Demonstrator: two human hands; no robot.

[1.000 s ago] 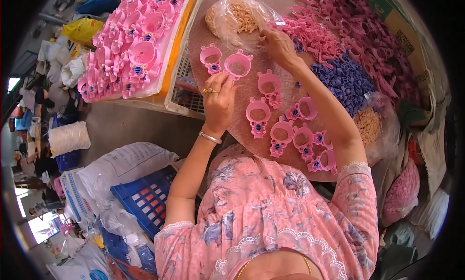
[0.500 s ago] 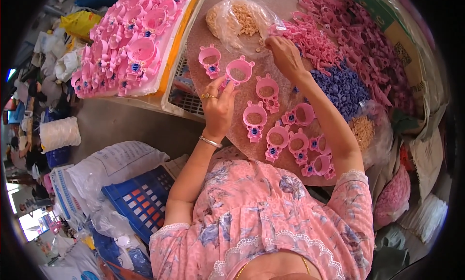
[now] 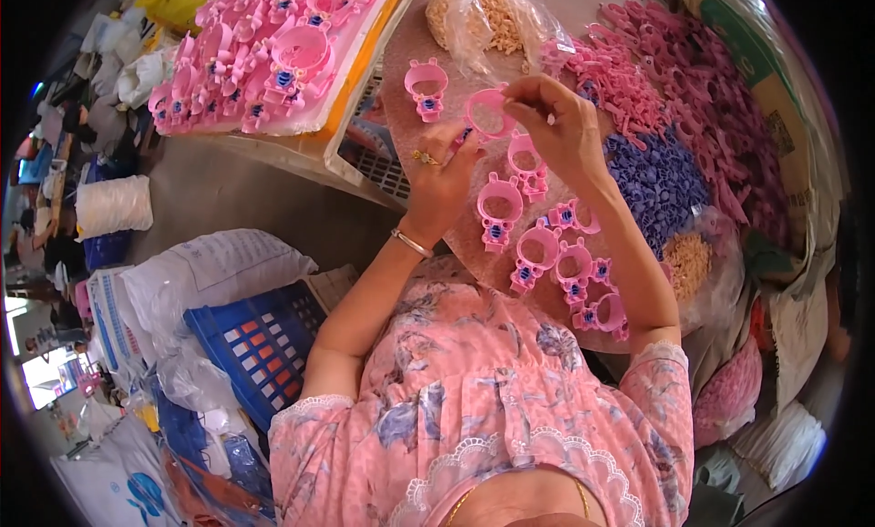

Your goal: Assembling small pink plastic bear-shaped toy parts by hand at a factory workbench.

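Observation:
A pink plastic ring-shaped piece with small ears [image 3: 485, 99] is held by its lower end in my left hand [image 3: 437, 190], whose fingers are closed on it. Right at the ring's edge is my right hand [image 3: 567, 135], thumb and fingers pinched together. Whatever sits in that pinch is too small to make out. Similar pink pieces with blue striped centres lie loose around my hands: one eared piece [image 3: 427, 107] beyond my left hand, another eared piece [image 3: 499, 226] closer to me, and several more under my right forearm.
Beyond my hands lies a clear bag of pale small bits [image 3: 501, 30]. To the right are heaps of small pink parts [image 3: 633, 94], blue parts [image 3: 652, 185] and darker pink frames [image 3: 720, 99]. A tray of pink pieces [image 3: 319, 108] stands left. A blue basket [image 3: 260, 345] sits below it.
My right hand has come from beside the bag of pale bits to the pink piece in my left hand. The whole view has shifted a little.

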